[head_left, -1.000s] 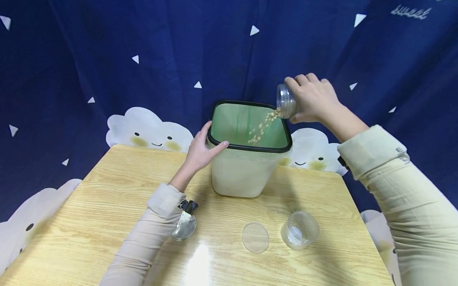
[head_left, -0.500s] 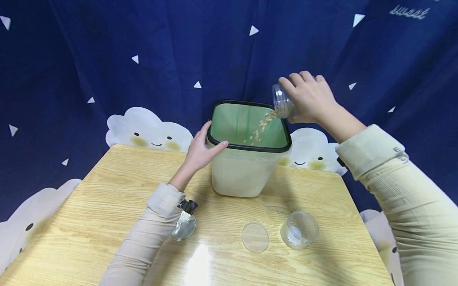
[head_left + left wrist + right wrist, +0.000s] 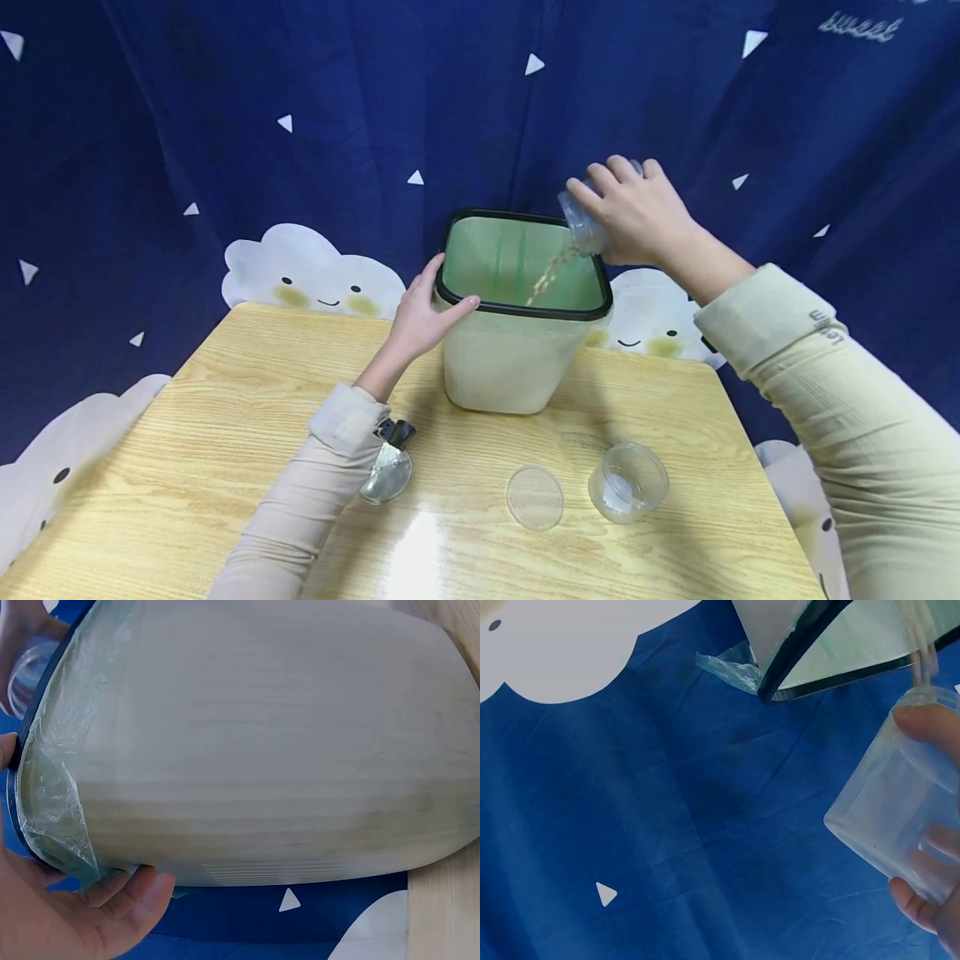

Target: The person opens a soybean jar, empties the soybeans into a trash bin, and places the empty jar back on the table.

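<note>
A whitish trash bin (image 3: 495,367) with a black rim and a thin green liner (image 3: 480,250) stands upright on the table. My left hand (image 3: 420,317) grips its left front corner, thumb over the rim and fingers along the side. Above the bin's right edge, my right hand (image 3: 641,208) holds a clear plastic jar (image 3: 885,802) tilted mouth-down. Small pale-yellow pieces (image 3: 551,273) fall from the jar into the bin; their kind is too blurred to tell. In the right wrist view the jar's body looks nearly emptied. The bin's bottom is hidden.
On the wooden table (image 3: 247,400) lie a silvery round lid (image 3: 390,475) partly behind the left forearm, a clear flat disc (image 3: 535,498) and an open clear tub (image 3: 628,483). A dark blue curtain (image 3: 337,100) with white clouds hangs close behind the table.
My right hand has moved left and tipped the jar further down over the bin. The stream of pieces has become thinner. The left hand has stayed on the rim.
</note>
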### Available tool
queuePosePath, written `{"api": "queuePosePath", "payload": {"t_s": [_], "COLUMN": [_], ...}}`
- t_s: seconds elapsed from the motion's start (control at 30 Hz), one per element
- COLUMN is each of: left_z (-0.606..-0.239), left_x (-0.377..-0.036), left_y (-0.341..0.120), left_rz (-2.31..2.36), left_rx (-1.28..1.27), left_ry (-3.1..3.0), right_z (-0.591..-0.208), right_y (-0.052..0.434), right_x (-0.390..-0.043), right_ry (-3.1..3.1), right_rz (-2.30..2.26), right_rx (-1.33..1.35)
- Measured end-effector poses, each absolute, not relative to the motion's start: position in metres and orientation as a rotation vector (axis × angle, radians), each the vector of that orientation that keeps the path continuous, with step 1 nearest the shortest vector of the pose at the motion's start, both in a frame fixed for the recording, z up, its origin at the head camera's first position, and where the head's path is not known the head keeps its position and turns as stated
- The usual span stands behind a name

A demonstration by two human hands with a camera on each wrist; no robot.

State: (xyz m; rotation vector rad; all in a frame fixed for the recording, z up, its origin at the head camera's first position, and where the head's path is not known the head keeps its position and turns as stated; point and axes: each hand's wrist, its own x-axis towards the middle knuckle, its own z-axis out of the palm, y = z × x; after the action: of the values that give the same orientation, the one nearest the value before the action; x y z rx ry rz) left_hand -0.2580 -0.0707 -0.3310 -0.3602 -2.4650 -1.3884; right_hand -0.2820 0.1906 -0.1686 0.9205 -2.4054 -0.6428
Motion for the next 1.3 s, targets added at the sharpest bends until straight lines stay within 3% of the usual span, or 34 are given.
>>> {"api": "queuePosePath", "payload": {"t_s": [0.4,0.8,1.3], "left_z": [-0.332,-0.332,-0.333], "left_x": [-0.259,-0.258,-0.259], "left_y": [-0.071,-0.071,-0.070], "left_rz": [-1.388,-1.391,-1.383], "left_rx": [-0.366,-0.374,-0.372], "left_ry": [-2.458,-2.446,-2.444], "right_z": [-0.171,-0.171,-0.180], "right_y": [0.189,0.187,0.187], "right_x": [-0.282,-0.278,-0.279], "right_ry": [-2.360,-2.439,-2.276], "right_rz": [-0.722,-0.438,-0.700], "right_rx": [0.985,0.846,1.003]}}
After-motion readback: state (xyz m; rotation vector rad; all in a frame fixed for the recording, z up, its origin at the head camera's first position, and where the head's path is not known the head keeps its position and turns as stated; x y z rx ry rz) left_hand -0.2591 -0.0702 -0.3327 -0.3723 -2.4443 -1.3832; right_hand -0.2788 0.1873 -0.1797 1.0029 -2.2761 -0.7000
